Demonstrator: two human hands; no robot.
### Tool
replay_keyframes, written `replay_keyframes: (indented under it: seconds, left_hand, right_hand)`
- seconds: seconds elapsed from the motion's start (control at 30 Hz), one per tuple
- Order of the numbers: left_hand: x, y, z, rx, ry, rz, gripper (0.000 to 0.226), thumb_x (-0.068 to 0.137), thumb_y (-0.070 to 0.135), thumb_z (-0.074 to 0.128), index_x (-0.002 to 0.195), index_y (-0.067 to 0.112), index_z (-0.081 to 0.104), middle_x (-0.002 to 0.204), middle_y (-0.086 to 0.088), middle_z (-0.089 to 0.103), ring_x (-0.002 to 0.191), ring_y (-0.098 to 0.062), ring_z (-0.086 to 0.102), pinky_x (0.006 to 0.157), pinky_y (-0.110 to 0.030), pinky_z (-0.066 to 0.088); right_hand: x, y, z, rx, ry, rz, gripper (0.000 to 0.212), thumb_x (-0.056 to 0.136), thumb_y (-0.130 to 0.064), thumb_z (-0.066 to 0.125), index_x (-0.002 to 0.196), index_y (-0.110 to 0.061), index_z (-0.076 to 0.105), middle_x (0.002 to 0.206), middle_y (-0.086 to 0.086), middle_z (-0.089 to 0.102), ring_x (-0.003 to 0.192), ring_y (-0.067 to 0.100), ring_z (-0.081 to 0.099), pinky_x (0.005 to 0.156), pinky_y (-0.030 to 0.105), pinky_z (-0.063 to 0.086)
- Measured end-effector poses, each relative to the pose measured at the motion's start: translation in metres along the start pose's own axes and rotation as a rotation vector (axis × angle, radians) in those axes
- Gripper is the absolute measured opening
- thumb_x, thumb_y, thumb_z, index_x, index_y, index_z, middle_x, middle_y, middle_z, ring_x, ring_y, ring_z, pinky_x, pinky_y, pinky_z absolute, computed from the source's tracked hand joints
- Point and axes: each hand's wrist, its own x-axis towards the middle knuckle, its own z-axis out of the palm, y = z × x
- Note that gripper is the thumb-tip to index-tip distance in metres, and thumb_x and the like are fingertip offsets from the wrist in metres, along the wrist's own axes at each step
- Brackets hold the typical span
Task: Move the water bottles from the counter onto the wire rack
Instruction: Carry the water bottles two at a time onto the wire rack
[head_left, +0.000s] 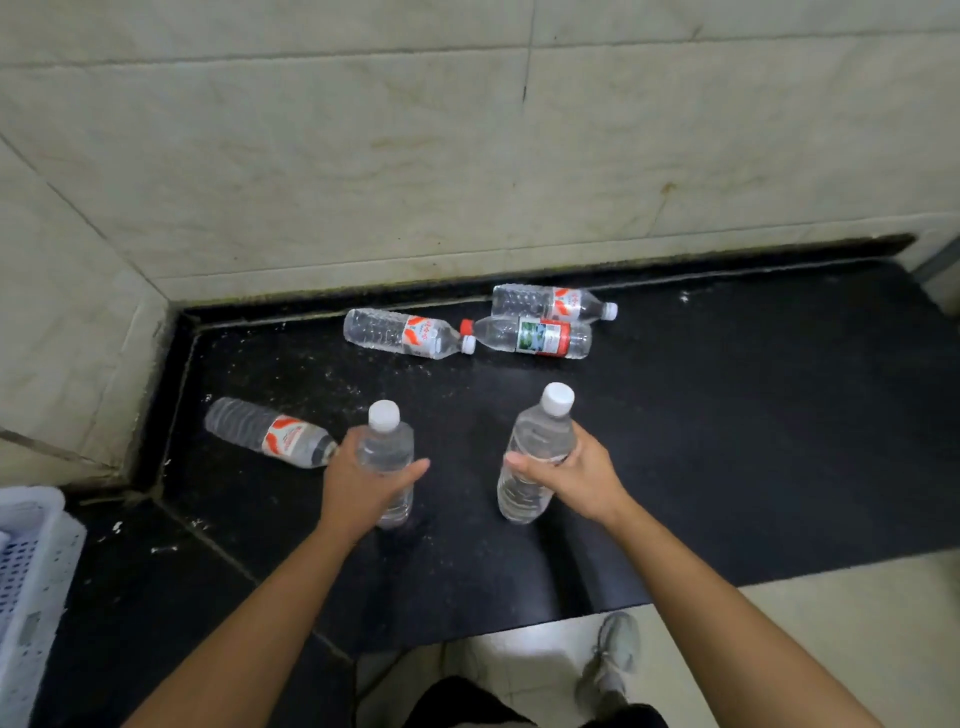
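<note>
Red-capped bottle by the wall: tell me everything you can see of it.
The red-capped bottle is clear ribbed plastic, with its red cap on and a red label bearing a green-and-white picture. It lies on its side on the black counter near the wall, cap pointing left. That cap sits right beside the cap of a white-capped bottle; contact cannot be told. A third bottle lies close behind it.
</note>
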Motion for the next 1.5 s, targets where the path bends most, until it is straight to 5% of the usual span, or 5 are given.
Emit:
replay_keyframes:
  seconds: [0.43, 0.83, 1.17, 1.33, 1.5]
  left_hand:
    - [-0.116, 0.253, 0.2, -0.206, -0.357, 0.482, 0.049, 0.066, 0.045, 0.091, 0.102, 0.025, 0.064, 0.095, 0.007, 0.072, 0.086, -0.005, 0.069, 0.075, -0.022, 0.05]
    - [-0.342, 0.378, 0.453, -0.201, -0.621, 0.654, 0.045, 0.067, 0.034, 0.092, 0.099, 0.022, 0.061, 0.094, 0.004, 0.07, 0.08, -0.002, 0.068, 0.073, -0.023, 0.052]
    - [-0.391, 0.469, 0.58, -0.264, -0.642, 0.745, 0.064, 0.062, 0.064, 0.082, 0.105, 0.021, 0.062, 0.095, 0.01, 0.07, 0.076, 0.013, 0.063, 0.064, -0.003, 0.044]
    - [-0.368, 0.517, 0.662, -0.372, -0.615, 0.709, 0.042, 0.08, 0.049, 0.078, 0.105, 0.019, 0.065, 0.082, 0.023, 0.073, 0.076, 0.008, 0.067, 0.068, -0.011, 0.048]
    - [-0.33, 0.581, 0.751, -0.454, -0.559, 0.706, 0.058, 0.067, 0.07, 0.068, 0.106, 0.028, 0.062, 0.099, 0.007, 0.072, 0.088, -0.003, 0.069, 0.076, -0.019, 0.052]
  right_hand:
    - [-0.138, 0.003, -0.262, 0.167, 0.78, -0.093, 0.046, 0.069, -0.042, 0.089, 0.106, -0.027, 0.066, 0.098, -0.013, 0.073, 0.09, 0.001, 0.069, 0.074, 0.018, 0.049]
    - [-0.324, 0.15, -0.525, 0.056, 1.196, 0.096, 0.073, 0.048, -0.084, 0.067, 0.099, -0.032, 0.065, 0.096, -0.012, 0.072, 0.095, 0.017, 0.068, 0.081, 0.033, 0.052]
    - [-0.32, 0.172, -0.675, 0.054, 1.226, -0.018, 0.068, 0.062, -0.087, 0.049, 0.097, -0.031, 0.062, 0.098, -0.008, 0.071, 0.096, 0.019, 0.068, 0.084, 0.037, 0.052]
    - [-0.268, 0.182, -0.76, 0.029, 1.212, -0.029, 0.066, 0.066, -0.087, 0.051, 0.093, -0.029, 0.066, 0.09, -0.012, 0.073, 0.088, 0.01, 0.068, 0.084, 0.038, 0.055]
    - [-0.195, 0.178, -0.866, -0.004, 1.232, -0.063, 0.066, 0.065, -0.09, 0.049, 0.088, -0.03, 0.064, 0.085, -0.015, 0.071, 0.086, 0.006, 0.067, 0.078, 0.032, 0.051]
